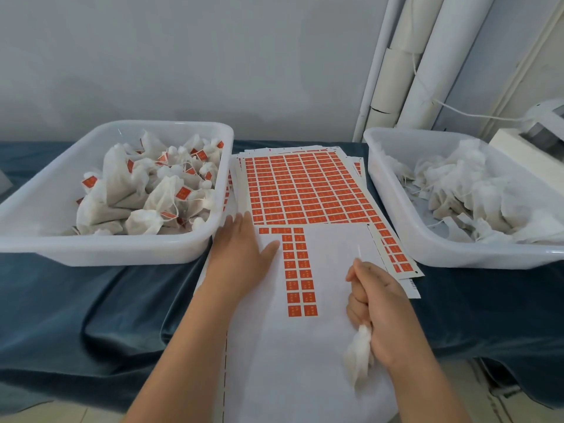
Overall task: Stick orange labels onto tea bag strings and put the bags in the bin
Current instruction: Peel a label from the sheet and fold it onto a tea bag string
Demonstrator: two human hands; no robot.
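left hand (pixel 244 254): flat, fingers straight, pressing the label sheet (pixel 305 270)
right hand (pixel 375 303): fist gripping a tea bag (pixel 358 358), string (pixel 359 251) sticking up

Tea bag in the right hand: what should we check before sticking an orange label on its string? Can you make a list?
1. The right hand grips the tea bag: ok.
2. The string pokes out above the fingers, end free: ok.
3. No label on this string yet: ok.
4. The left hand rests flat on the label sheet: ok.
5. Some orange labels remain on the sheet beside that hand: ok.
6. The left bin has room for another labelled bag: ok.
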